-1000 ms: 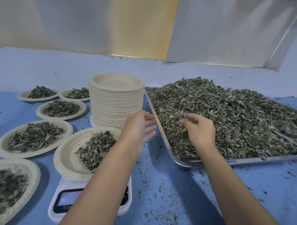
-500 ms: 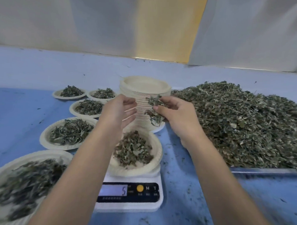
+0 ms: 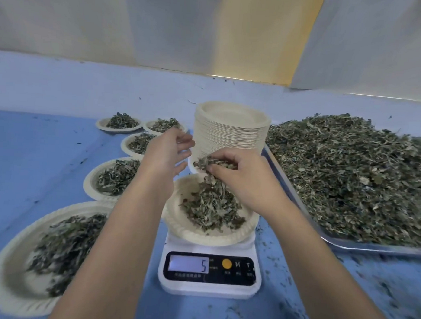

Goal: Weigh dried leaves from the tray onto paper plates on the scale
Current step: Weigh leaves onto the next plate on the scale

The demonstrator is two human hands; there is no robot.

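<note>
A white digital scale stands in front of me and its display reads 5. On it sits a paper plate with a heap of dried leaves. My right hand hovers over the plate and pinches a bunch of leaves, some trailing down onto the heap. Left of it, my left hand is held above the plate's far-left rim with fingers spread and holds nothing. The metal tray piled with dried leaves lies to the right.
A tall stack of empty paper plates stands behind the scale. Several filled plates run along the left, from the nearest through one to the far ones. Leaf crumbs litter the blue table.
My right hand took a bunch of leaves out of the tray, carried it left over the plate on the scale and now lets leaves fall. My left hand stayed open beside it.
</note>
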